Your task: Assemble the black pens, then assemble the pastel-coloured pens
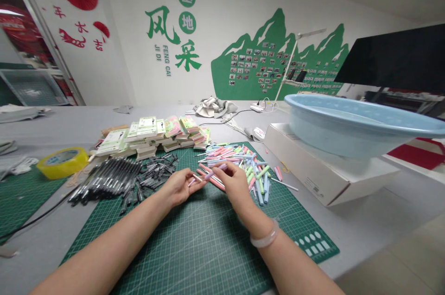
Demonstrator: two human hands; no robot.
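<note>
- Left hand (184, 187), left of frame centre: grip holds a white stick (197, 177).
- Right hand (235, 186), right of frame centre: grip pinches a purple tube (209, 175).

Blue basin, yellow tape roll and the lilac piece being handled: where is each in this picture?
Blue basin (330, 133), head view: on its outer wall.
Yellow tape roll (70, 169), head view: on its yellow outer side.
Lilac piece (210, 176), head view: on its exposed length.

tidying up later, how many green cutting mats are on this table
2: one large mat in the middle, under the coloured tubes, and a second mat at the left edge, cut off by the frame. More could be hidden.
</note>
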